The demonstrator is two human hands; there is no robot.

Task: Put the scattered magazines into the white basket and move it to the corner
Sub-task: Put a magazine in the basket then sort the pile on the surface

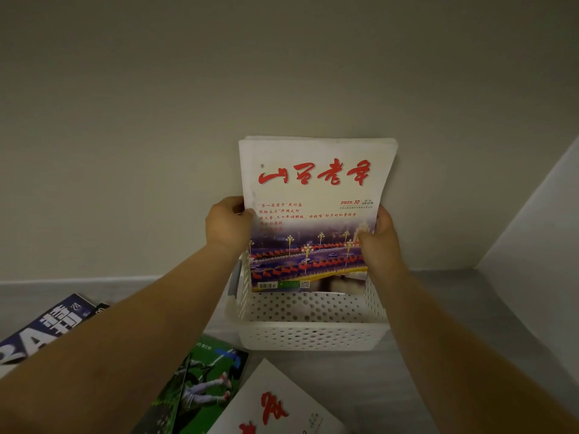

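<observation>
Landmark: white basket (313, 335), perforated plastic, standing on the grey floor (438, 355) close against the wall (282, 73); the room corner lies off to its right.

Person holds a stack of magazines (313, 195) upright inside the basket; lower edge is down within its walls, upper half stands clear above the rim and leans toward the wall; whether the edge rests on the basket's bottom, cannot tell.

Left hand (227, 225) clamped on the stack's left edge, thumb over the cover; right hand (380, 242) clamped on the right edge, thumb in front, fingers behind; hands well apart, one per side.

Still outside the basket, all nearer the person than it: a dark blue magazine (47, 327) far to its left; a green sports magazine (203, 383) just in front, left; a white magazine with red lettering (275, 405) in front.

Handling, judged: glossy covers, likely slippery against each other; the stack looks limp lengthwise, so gripping both side edges at mid-height keeps it from fanning or sagging; weight modest. Basket is light, stiffish plastic; best gripped by opposite rims when shifted, since tall magazines could tip it.
</observation>
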